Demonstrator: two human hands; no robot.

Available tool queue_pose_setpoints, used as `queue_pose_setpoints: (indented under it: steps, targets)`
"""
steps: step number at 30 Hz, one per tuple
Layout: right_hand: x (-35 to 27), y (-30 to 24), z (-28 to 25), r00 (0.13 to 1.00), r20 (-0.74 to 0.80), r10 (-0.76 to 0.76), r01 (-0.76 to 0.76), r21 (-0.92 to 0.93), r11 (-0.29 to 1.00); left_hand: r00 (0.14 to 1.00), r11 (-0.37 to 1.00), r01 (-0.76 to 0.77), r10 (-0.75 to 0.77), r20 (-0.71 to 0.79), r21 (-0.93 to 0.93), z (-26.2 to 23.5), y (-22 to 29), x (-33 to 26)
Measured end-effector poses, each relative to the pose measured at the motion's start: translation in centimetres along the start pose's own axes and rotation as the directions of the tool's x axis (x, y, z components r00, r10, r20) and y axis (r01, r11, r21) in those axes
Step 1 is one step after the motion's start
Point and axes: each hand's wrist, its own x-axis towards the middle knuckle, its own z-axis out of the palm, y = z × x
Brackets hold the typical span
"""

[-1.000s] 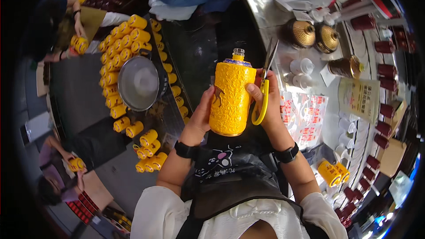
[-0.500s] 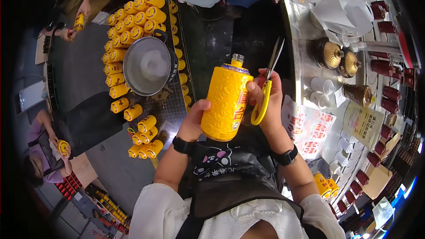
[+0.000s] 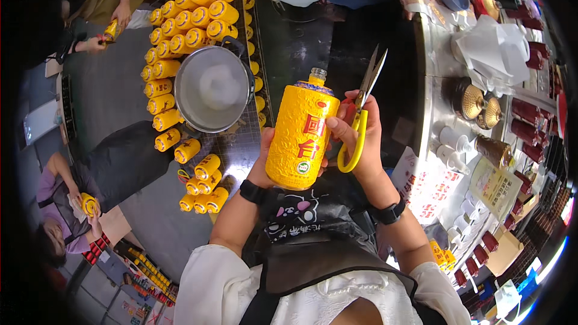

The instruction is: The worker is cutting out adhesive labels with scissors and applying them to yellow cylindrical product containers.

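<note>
A yellow bottle [image 3: 299, 138] with a clear neck and red characters on its textured wrap is held upright, slightly tilted, in front of my chest. My left hand [image 3: 262, 162] grips it from the left side, fingers mostly behind it. Scissors [image 3: 356, 135] with yellow handles sit in my right hand [image 3: 366, 141], blades pointing up and away. That hand's thumb also touches the bottle's right side.
On the table to the left stand rows of yellow bottles [image 3: 198, 17] and a metal pot [image 3: 211, 89] of cloudy liquid. The right counter [image 3: 442, 54] carries white cups, golden-domed objects and printed sheets. Other people handle yellow bottles at the left.
The bottle has turned about its long axis, so its red characters now face me. The scissors stay in my right hand. The view has shifted slightly.
</note>
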Motion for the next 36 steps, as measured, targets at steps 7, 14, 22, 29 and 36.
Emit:
queue_pose_setpoints:
  steps: [7, 14, 22, 29, 36]
  targets:
    - [1.2, 1.4, 2.1, 0.997, 0.042, 0.064, -0.063, -0.026, 0.998, 1.0, 0.998, 0.029, -0.029, -0.001, -0.053, -2.2, 2.2, -1.1]
    - [1.4, 1.5, 4.0, 0.991, 0.107, 0.075, -0.078, 0.027, 0.997, 0.976, 0.988, 0.025, 0.009, 0.219, -0.153, -3.8, 3.0, -0.6]
    - [2.2, 1.6, 3.8, 0.997, 0.058, 0.056, -0.053, -0.047, 0.997, 0.995, 0.951, -0.005, 0.035, 0.093, -0.309, -2.0, 3.2, 0.2]
    - [2.3, 0.9, 2.3, 0.998, -0.018, 0.062, -0.063, -0.074, 0.995, 0.982, 0.946, 0.053, 0.009, 0.189, -0.32, -2.6, 2.4, 1.7]
    - [-1.0, -1.4, -4.0, 0.961, -0.274, -0.05, 0.005, -0.16, 0.987, 0.989, 0.903, -0.085, 0.128, -0.074, 0.421, 1.5, 3.4, 4.8]
